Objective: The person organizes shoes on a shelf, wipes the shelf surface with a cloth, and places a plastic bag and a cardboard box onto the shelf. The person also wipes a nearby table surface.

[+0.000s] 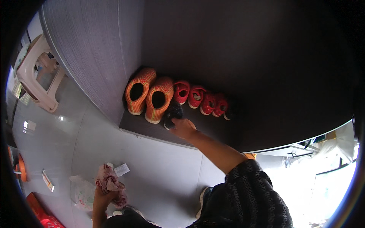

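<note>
Inside a dark wooden cabinet, my right hand (pixel 184 128) grips a small black shoe (pixel 174 111) at its heel end. The shoe rests on the cabinet's bottom board (pixel 196 122), just in front of a small red pair. To its left stand two larger orange knitted shoes (pixel 159 99), side by side. Two pairs of small red shoes (pixel 196 96) run in a row to the right. A dark shoe with a pale sole edge (pixel 229 114) is barely visible in shadow beyond them. Low on the left, my left hand (pixel 106 196) holds a crumpled pink patterned cloth (pixel 109 182).
The cabinet's left side panel (pixel 94 51) rises beside the shoes. A beige plastic stool (pixel 42 74) stands on the grey tiled floor (pixel 159 165). Near my left hand lie a clear plastic bag (pixel 83 192) and a white paper slip (pixel 121 170). A small box (pixel 48 181) lies farther left.
</note>
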`<state>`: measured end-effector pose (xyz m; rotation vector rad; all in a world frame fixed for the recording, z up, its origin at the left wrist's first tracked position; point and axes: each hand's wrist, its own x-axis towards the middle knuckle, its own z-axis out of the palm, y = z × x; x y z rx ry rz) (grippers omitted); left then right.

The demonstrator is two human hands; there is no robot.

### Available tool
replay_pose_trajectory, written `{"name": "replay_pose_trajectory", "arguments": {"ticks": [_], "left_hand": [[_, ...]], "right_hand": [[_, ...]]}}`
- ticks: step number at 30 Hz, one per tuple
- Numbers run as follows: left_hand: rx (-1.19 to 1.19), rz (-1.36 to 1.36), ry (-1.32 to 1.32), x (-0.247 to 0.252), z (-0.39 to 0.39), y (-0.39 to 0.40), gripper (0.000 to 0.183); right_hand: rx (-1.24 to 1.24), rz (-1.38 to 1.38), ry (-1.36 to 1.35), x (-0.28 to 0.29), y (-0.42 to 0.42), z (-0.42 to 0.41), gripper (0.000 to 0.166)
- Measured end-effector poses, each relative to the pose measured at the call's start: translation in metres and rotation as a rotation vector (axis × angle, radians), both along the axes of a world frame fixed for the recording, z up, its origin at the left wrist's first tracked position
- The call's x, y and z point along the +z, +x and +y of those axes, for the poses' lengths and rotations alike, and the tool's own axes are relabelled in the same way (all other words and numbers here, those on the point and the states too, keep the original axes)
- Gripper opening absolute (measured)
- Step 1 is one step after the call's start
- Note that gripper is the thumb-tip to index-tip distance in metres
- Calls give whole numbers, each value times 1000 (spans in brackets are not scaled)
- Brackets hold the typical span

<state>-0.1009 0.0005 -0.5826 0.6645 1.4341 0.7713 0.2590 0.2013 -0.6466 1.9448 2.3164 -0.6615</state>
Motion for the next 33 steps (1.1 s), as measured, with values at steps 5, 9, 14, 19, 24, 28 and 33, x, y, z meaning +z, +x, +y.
{"name": "replay_pose_trajectory", "arguments": {"ticks": [5, 9, 14, 19, 24, 28, 33], "left_hand": [[-72, 359, 228, -21, -11, -24, 49], [-175, 107, 126, 12, 21, -21, 49], [16, -417, 104, 17, 52, 10, 56], [-425, -610, 40, 7, 46, 52, 57], [-1060, -320, 54, 17, 45, 33, 50], [-658, 21, 212, -1, 42, 4, 43], [-290, 124, 315, 66, 33, -20, 35]], "right_hand": [[139, 52, -60, 45, 18, -28, 48], [197, 219, -94, 54, 42, -43, 37], [216, 665, -295, 91, -62, -70, 72], [75, 1108, -726, 87, -117, -95, 86], [-98, 537, -578, 63, 17, -88, 69], [-216, 310, 86, -17, 203, -90, 50], [-187, 126, -33, -61, 128, -100, 54]]}}
